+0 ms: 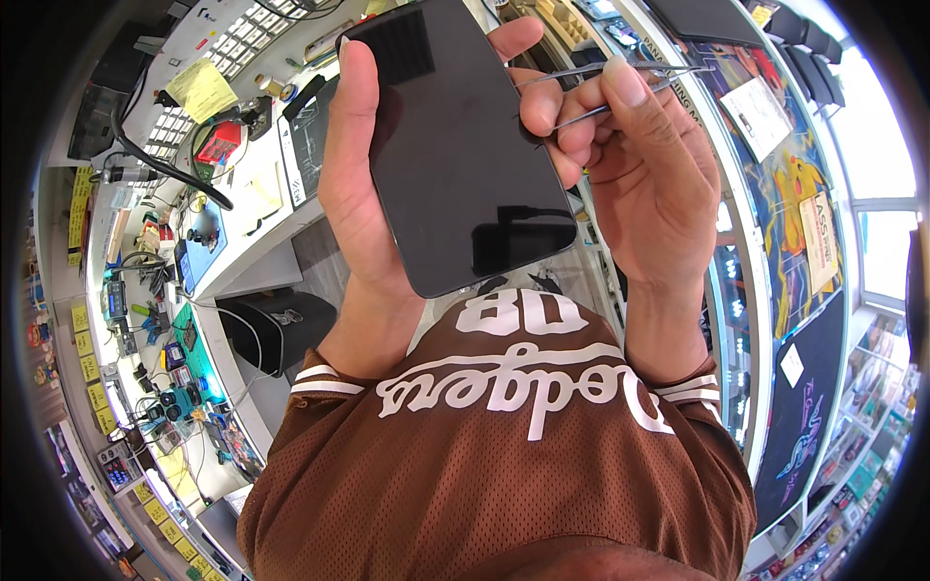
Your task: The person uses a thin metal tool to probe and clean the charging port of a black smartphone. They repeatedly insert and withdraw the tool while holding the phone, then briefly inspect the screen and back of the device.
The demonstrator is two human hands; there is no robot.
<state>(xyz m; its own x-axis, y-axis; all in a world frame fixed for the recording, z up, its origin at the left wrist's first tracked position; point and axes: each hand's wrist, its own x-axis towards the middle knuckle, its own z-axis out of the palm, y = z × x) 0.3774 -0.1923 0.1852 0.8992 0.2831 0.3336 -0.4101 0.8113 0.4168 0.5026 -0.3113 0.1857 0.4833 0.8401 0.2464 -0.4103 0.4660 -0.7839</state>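
Note:
A large smartphone (455,165) with a dark, glossy screen is tilted up in front of my chest. My left hand (354,184) is wrapped round it, the thumb along its left edge and fingertips showing past the right edge. Dark reflections lie on the lower part of the glass. In my right hand (664,184) is a pair of thin metal tweezers (690,69), pinched between thumb and fingers. Its two arms spread toward the phone's right edge, close to the left fingertips. Whether the tweezers touch the phone, I cannot tell.
To the left runs a white workbench (247,247) with tools, cables, a red box (219,142) and a blue mat (201,250). A black stool (276,324) stands beneath. On the right is a long display counter (751,320) with printed mats and papers on top.

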